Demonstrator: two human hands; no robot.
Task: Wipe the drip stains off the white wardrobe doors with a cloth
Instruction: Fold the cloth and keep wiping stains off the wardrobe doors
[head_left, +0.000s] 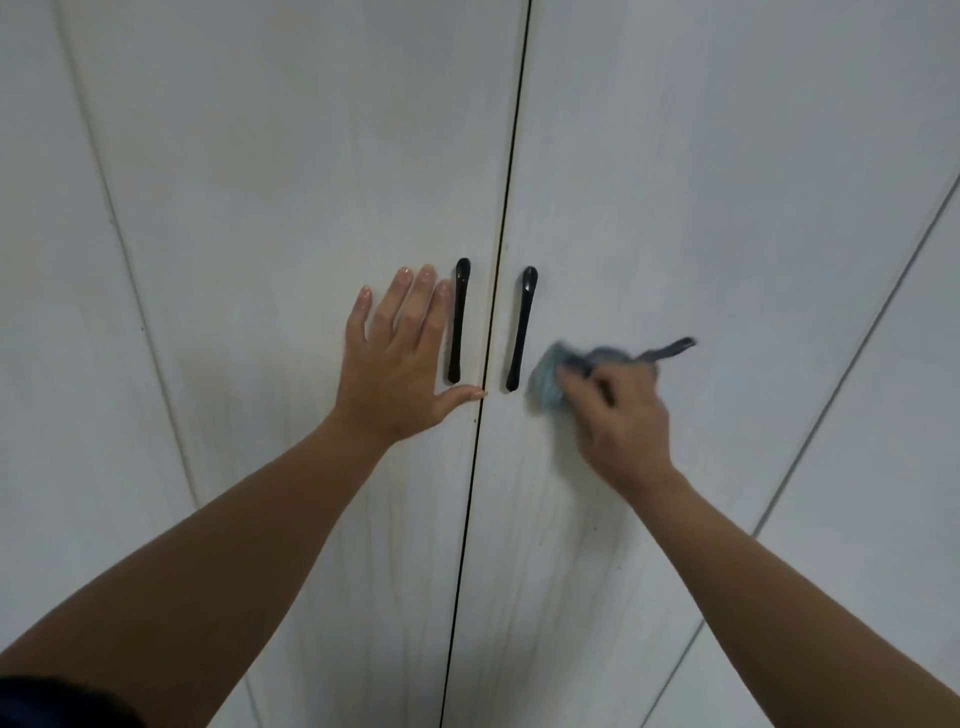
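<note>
Item, head view: blue-grey bunched cloth, blurred, gripped in the curled fingers of the right hand and pressed on the right white wardrobe door, just beside its black bar handle. Left hand: fingers straight, flat against the left white wardrobe door, holding nothing. Drip stains: faint vertical streaks below the cloth, long axis downward. The right hand is nearer, so a downward stroke is judged next.
</note>
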